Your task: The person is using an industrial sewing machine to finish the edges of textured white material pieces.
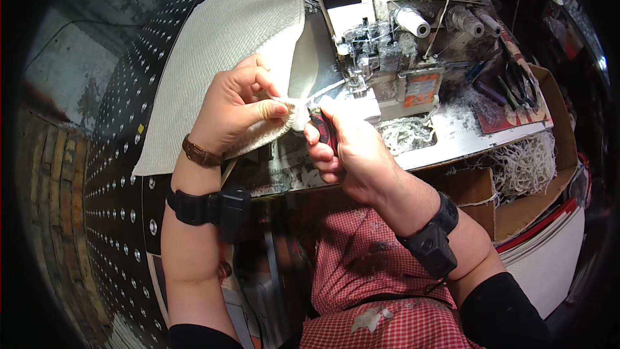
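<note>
A large cream woven cloth [219, 45] spreads over the left of the table, its near corner drawn toward the middle. My left hand [242, 106] is closed, pinching the cloth's edge between thumb and fingers. Close beside it, my right hand [352, 148] is wrapped round a small black-and-red hand tool [322, 130], whose tip is lost in glare at the cloth's edge. A white strand [326, 90] runs from the cloth's edge toward the needle area of a lint-covered sewing machine [371, 52], just beyond my hands.
Scissors [522, 87] lie at the table's right. White thread scraps [407, 134] cover the machine bed's front, and more trimmings [526, 165] fill a cardboard box [565, 129] below the right edge. A black studded surface [123, 174] stretches along the left.
</note>
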Available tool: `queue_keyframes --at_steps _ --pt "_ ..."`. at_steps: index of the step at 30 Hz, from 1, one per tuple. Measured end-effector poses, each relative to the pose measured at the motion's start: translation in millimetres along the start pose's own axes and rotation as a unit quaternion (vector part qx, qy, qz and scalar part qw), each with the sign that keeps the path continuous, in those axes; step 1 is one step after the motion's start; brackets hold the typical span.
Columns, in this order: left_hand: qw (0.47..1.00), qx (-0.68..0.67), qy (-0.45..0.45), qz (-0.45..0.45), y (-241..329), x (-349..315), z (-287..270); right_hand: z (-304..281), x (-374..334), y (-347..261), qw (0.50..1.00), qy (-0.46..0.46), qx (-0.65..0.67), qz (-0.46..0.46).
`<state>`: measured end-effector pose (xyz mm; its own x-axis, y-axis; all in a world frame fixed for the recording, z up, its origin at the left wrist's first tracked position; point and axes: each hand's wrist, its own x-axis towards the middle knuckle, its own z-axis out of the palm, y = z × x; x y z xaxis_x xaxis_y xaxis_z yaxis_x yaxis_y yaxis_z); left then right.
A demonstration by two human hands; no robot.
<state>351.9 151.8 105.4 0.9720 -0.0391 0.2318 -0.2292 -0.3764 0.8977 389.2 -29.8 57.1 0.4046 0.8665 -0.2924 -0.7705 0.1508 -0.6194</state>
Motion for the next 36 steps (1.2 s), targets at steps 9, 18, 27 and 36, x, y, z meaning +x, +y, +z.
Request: queue_keyframes --at_steps 9,18,27,36 --pt "0.996 -0.086 -0.003 -0.020 -4.4 0.5 -2.9 6.3 -5.4 2.5 0.997 0.008 -0.053 -0.047" --pt "0.994 -0.105 -0.001 -0.019 -2.9 -0.8 -4.4 8.1 -6.8 7.0 0.995 -0.021 -0.053 -0.086" --pt "0.964 -0.240 0.027 0.112 5.4 -30.5 -3.6 47.3 -15.0 24.8 0.817 0.058 -0.329 -0.470" --pt "0.982 -0.095 0.095 0.134 62.2 -169.6 72.9 52.5 2.5 -25.5 0.868 0.110 -0.436 -0.209"
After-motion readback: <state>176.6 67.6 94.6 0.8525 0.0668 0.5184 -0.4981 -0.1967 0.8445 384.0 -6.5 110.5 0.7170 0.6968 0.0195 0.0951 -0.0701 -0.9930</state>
